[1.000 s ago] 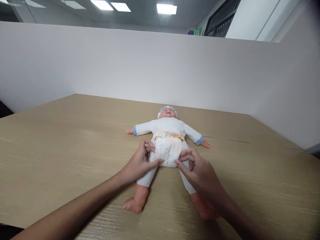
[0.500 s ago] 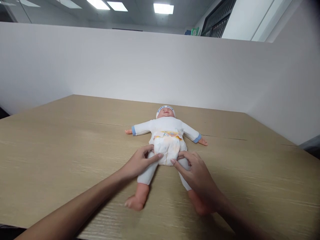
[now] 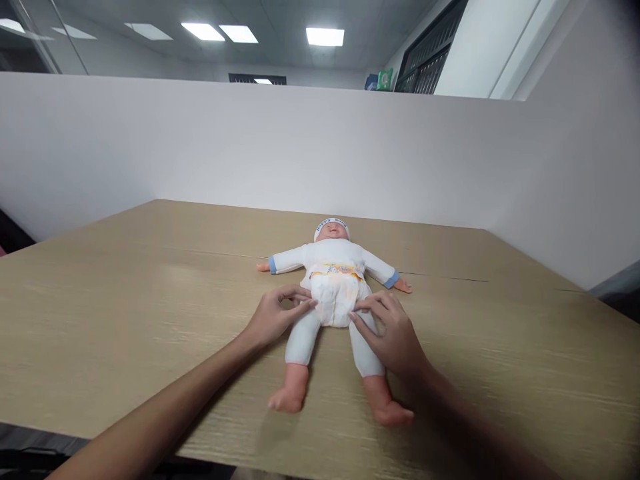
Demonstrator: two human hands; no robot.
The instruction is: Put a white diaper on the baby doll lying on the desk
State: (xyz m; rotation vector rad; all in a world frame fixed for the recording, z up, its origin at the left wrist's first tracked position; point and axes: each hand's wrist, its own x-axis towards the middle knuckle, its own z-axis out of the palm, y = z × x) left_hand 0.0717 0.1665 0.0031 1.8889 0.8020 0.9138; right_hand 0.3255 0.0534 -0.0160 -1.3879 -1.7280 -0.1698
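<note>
A baby doll (image 3: 334, 251) in a white suit with blue cuffs and a lettered white cap lies face up, arms spread and feet toward me. Around its hips is a white diaper (image 3: 334, 300) with a printed orange-yellow waistband. My left hand (image 3: 277, 315) pinches the diaper's edge at the left leg opening between thumb and fingers. On the other side, my right hand (image 3: 390, 327) has its thumb and fingertips closed on the edge at the right leg opening. Both hands rest over the doll's thighs.
The doll lies on a wide wood-grain table (image 3: 150, 300) with a seam across it. A white partition wall (image 3: 280, 147) rises behind the table's far edge. Dark items show on the floor below the near left edge.
The view has tilted up slightly. Both hands have shifted outward a little along the diaper's leg edges, and the doll's legs lie closer together, with the right foot now uncovered.
</note>
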